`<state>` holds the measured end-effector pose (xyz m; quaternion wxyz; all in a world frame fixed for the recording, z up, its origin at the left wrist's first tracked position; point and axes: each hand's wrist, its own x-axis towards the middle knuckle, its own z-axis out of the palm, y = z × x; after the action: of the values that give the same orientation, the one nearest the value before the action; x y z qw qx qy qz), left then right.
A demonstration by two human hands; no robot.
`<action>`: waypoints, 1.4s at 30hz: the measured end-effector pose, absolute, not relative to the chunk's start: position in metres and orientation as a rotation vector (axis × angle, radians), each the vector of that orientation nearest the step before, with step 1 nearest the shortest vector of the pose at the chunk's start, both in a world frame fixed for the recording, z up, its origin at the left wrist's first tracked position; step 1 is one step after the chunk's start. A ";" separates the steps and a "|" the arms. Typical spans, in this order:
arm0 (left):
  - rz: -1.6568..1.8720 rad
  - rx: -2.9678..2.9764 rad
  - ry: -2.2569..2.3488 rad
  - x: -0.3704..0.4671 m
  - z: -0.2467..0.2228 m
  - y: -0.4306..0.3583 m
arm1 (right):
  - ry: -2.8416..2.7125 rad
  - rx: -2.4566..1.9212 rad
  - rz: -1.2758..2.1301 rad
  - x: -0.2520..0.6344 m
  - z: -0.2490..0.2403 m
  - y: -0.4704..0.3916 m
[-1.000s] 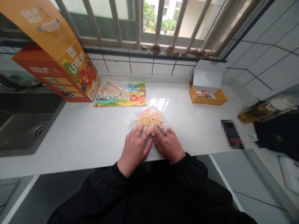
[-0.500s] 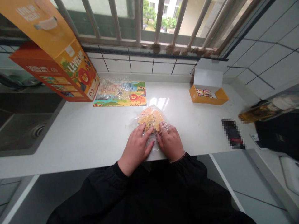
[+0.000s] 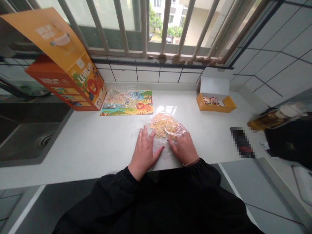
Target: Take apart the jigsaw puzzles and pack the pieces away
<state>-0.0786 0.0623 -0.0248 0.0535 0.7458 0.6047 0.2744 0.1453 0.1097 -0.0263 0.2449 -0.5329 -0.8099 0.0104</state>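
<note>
A clear plastic bag of orange-yellow puzzle pieces [image 3: 165, 125] lies on the white counter in front of me. My left hand [image 3: 145, 150] rests flat at the bag's left edge, fingers stretched out and thumb apart. At the bag's right side, my right hand [image 3: 184, 148] has its fingers curled and closed on the plastic. Behind the bag is a colourful puzzle board [image 3: 143, 105] with lion and tree pictures. A second clear bag [image 3: 119, 97], crinkled, with contents I cannot make out well, covers the board's left part.
An orange puzzle box [image 3: 80, 81] with its lid raised stands at the back left, beside a sink [image 3: 58, 130]. A small open yellow box [image 3: 216, 105] holding printed pieces sits at the back right. Farther right are a blurred-out dark object [image 3: 242, 143] and an oil bottle [image 3: 275, 117].
My hands have moved apart: the left has slid off the pieces towards the left, the right has gone right with the bag's edge. The bag has shifted slightly right. The camera view has tilted slightly.
</note>
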 end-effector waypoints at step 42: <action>0.884 2.219 1.720 -0.103 -0.017 0.086 | -1.798 -1.972 -0.023 0.115 -0.006 0.281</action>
<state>-0.1031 0.0857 -0.0170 0.0988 0.7503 0.5814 0.2989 0.1146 0.2807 -0.0065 0.2343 -0.7183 -0.6550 -0.0082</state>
